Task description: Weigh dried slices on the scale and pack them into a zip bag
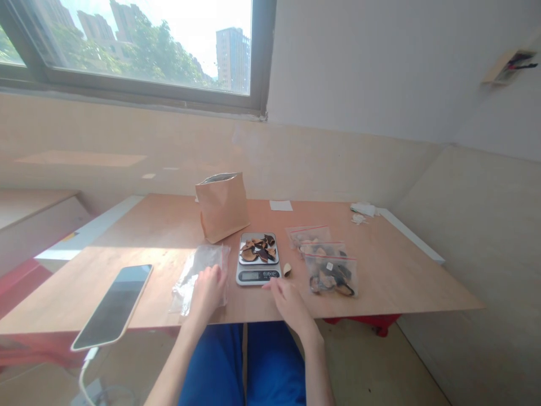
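My left hand (208,286) rests on a pile of clear plastic zip bags (196,268), fingers lightly bent over them. By the front right corner of a small digital kitchen scale (244,280) is my right hand (288,299), thumb and forefinger apart, holding nothing. Several dark-edged, brown dried slices, perhaps mushroom, (249,255) lie on the scale's metal plate. The scale's display is too small to read. One pale loose piece (287,269) sits on the table just right of the scale.
Several filled zip bags (332,273) overlap at the right. Behind the scale stands an open brown paper pouch (223,206). A phone (114,307) with a white cable juts over the table's front edge at left. White paper (281,206) and crumpled scraps (362,210) lie at the back.
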`<state>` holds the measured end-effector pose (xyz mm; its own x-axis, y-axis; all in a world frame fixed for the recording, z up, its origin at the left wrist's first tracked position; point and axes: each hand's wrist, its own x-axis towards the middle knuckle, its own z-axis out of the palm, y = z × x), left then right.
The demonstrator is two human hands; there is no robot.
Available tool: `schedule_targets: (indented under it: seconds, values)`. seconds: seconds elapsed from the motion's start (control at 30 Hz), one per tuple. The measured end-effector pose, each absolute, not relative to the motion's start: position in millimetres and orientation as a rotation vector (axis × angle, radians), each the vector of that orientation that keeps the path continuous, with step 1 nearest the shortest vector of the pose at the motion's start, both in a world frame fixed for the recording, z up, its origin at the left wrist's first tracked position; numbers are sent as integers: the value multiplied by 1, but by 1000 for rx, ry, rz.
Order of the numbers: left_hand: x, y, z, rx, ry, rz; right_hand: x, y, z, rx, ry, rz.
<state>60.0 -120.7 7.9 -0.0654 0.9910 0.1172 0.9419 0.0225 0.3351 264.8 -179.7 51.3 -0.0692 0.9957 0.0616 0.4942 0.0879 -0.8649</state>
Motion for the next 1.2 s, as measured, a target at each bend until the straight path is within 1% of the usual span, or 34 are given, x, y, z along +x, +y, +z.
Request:
schedule_targets:
  seconds: [0.1,0.17,0.27,0.37,0.57,0.73,0.8,0.9,0.93,1.07,1.13,1.2]
  values:
    - [65,-134,18,1923,1971,845,242,-179,53,-1389,-1655,935]
    - [71,-145,25,1902,1798,987,224,-176,54,-1291,-1608,994]
    - [82,-159,33,1909,1573,1054,200,-171,52,-1190,-1458,1075]
    - [86,-166,38,1873,1455,1105,190,-163,46,-1182,-1293,1083]
    - [82,-163,44,1876,1314,1111,197,-159,46,-1181,-1316,1022]
    - [83,-164,50,1913,1314,1097,200,-159,48,-1181,-1324,999]
    - [81,-166,55,1859,1429,1166,205,-155,46,-1237,-1282,946]
    - [71,-166,67,1652,1693,1352,220,-148,46,-1376,-1201,768]
    - [66,-165,72,1599,1749,1365,226,-145,47,-1394,-1212,733]
    - [54,-157,91,1496,1726,1207,244,-140,57,-1283,-1481,764]
    - [53,-152,96,1437,1703,1198,252,-136,59,-1259,-1566,674]
    - [54,-147,98,1380,1705,1202,258,-130,55,-1295,-1624,510]
